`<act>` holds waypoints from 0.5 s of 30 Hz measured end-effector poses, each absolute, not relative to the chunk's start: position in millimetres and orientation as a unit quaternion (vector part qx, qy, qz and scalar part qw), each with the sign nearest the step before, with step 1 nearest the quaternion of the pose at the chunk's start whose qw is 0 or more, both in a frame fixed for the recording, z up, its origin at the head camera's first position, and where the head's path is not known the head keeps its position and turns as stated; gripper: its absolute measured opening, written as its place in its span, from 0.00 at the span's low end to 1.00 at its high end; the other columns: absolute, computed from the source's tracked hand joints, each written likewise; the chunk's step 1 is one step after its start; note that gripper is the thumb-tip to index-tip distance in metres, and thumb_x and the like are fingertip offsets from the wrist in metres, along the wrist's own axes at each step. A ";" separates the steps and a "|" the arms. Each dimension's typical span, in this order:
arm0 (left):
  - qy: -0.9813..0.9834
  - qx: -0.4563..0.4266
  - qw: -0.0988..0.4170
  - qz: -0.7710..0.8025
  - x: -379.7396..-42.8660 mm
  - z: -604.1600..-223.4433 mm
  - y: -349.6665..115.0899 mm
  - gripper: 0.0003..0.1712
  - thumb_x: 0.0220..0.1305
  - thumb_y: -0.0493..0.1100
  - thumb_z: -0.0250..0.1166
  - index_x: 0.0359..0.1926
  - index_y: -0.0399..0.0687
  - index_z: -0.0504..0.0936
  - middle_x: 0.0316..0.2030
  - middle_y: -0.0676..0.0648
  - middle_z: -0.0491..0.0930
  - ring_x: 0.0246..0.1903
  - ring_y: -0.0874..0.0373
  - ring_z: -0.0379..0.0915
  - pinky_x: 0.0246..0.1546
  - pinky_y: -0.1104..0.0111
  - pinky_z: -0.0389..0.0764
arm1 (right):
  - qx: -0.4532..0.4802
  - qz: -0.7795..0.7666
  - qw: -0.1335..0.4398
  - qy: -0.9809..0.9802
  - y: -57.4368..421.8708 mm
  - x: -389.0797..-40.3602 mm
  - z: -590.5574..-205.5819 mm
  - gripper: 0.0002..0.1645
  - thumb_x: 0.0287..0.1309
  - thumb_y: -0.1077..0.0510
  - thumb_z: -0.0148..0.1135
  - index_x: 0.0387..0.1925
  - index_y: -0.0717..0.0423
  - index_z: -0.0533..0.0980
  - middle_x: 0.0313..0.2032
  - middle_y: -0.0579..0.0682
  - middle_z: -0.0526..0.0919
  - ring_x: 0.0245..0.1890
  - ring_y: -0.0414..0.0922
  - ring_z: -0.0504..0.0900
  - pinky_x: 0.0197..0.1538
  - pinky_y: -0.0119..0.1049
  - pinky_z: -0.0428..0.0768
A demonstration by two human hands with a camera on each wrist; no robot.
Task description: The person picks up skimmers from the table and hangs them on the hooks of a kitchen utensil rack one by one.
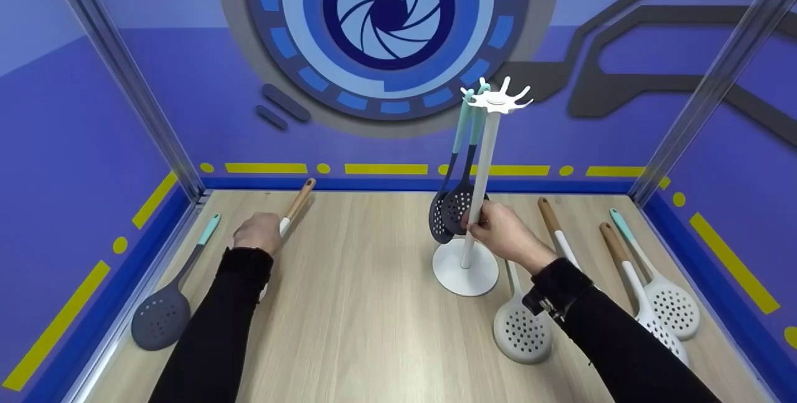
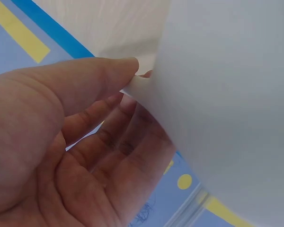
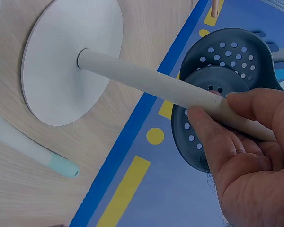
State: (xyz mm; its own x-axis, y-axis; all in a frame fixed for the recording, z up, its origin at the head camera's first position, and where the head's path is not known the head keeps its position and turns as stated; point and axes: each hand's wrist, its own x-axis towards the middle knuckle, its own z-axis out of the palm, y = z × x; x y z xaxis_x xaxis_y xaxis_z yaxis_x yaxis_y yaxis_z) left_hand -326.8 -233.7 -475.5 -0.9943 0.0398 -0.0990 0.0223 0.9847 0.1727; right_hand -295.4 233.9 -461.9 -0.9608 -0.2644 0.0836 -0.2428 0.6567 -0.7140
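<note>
My left hand (image 1: 256, 233) pinches the white neck of a kitchen utensil with a wooden handle (image 1: 301, 199) at the table's left. Its broad white head (image 2: 227, 109) fills much of the left wrist view; the sleeve mostly hides it in the head view. With thumb and fingers, my right hand (image 1: 503, 233) grips the pole (image 1: 485, 160) of a white utensil stand, above its round base (image 1: 451, 269). Two dark skimmers with mint handles hang from the stand's pronged top (image 1: 498, 101), their perforated heads (image 3: 227, 52) close by the right hand.
On the far left lies a dark skimmer (image 1: 160, 319) with a mint handle. Right of the stand lie a pale skimmer (image 1: 523, 331), a wooden-handled white utensil (image 1: 563, 244), a white skimmer (image 1: 644, 309) and another pale skimmer (image 1: 674, 309). Blue walls and metal posts (image 1: 716, 73) bound the table.
</note>
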 end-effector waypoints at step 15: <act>0.993 0.034 0.050 0.098 -328.6 -469.5 -218.2 0.03 0.76 0.23 0.65 0.47 0.24 0.84 0.35 0.33 0.87 0.30 0.48 0.77 0.34 0.49 0.89 | -0.135 -0.390 0.014 0.911 232.6 -295.1 -460.8 0.11 0.78 0.72 0.63 0.55 0.72 0.85 0.52 0.70 0.95 0.60 0.65 0.95 0.66 0.62 0.94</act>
